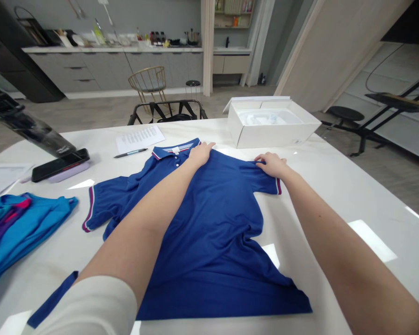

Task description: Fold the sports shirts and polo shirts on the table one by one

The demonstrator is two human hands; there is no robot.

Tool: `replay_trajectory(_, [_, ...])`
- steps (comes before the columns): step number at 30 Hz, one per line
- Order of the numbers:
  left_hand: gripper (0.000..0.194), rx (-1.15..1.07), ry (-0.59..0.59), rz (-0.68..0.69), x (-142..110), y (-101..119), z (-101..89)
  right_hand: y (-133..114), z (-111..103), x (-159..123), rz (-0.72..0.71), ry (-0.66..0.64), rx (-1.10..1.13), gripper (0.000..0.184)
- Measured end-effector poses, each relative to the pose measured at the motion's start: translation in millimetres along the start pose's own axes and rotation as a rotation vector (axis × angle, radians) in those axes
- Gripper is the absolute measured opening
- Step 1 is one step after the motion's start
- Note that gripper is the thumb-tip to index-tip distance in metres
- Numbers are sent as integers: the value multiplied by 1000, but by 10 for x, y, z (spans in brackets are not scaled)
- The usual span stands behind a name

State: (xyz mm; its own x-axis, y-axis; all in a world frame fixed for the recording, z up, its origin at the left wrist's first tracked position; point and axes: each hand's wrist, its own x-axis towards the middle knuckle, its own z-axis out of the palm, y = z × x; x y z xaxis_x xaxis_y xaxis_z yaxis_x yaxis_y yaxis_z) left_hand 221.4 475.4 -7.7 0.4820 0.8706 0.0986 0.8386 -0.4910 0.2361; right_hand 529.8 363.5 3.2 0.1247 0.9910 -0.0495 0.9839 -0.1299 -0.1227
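A blue polo shirt [209, 209] lies front up on the white table, its striped collar at the far side and its hem towards me. My left hand [200, 154] rests on the shoulder beside the collar, thumb stretched out to the right; its fingertips are partly hidden. At the right sleeve, my right hand [273, 164] pinches the upper edge of the fabric between thumb and fingers. The left sleeve is spread out, with red and white trim at its cuff. Wrinkles run across the shirt's right side, and my left forearm covers part of its front.
An open white box [272, 135] stands at the far right of the table [335, 195]. Bright blue clothing [38, 223] lies at the left. Behind it are a phone [60, 165] and a dark upright device [31, 123]. A pen [130, 153] and printed paper [139, 138] lie beyond the collar.
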Motion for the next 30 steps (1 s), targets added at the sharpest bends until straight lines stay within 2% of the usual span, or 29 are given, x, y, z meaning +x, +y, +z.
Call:
replay_trajectory(3, [35, -1, -112, -46, 183, -80, -46, 95, 44, -22, 97, 47, -36, 26])
replay_trajectory(6, [32, 16, -126, -59, 229, -113, -89, 144, 73, -98, 169, 171, -15, 29])
replay_trajectory(8, [34, 11, -86, -78, 207, -95, -92, 131, 84, -139, 222, 304, 24, 34])
replay_trajectory(10, [37, -34, 15, -123, 173, -57, -65, 95, 96, -150, 259, 396, 59, 37])
replay_trajectory(14, [35, -180, 168, -175, 113, 1, 36, -6, 145, -132, 257, 379, 50, 33])
replay_trajectory(18, [45, -232, 186, -27, -73, -46, 44, -210, 163, -205, 210, 425, 30, 37])
replay_trajectory(21, [48, -169, 186, 111, -412, -171, -91, -507, 137, -308, 81, 459, 46, 37])
replay_trajectory(23, [47, -108, 216, 92, -721, -321, -227, -782, 129, -358, -14, 412, 89, 34])
replay_trajectory(25, [46, -49, 264, -38, -1062, -539, -369, -1113, 146, -379, -115, 341, 152, 30])
replay_trajectory(27, [45, 9, 290, -229, -1405, -823, -492, -1499, 192, -370, -234, 270, 226, 25])
replay_trajectory(30, [44, 91, 232, -482, -1878, -1299, -629, -2168, 293, -305, -427, 164, 347, 19])
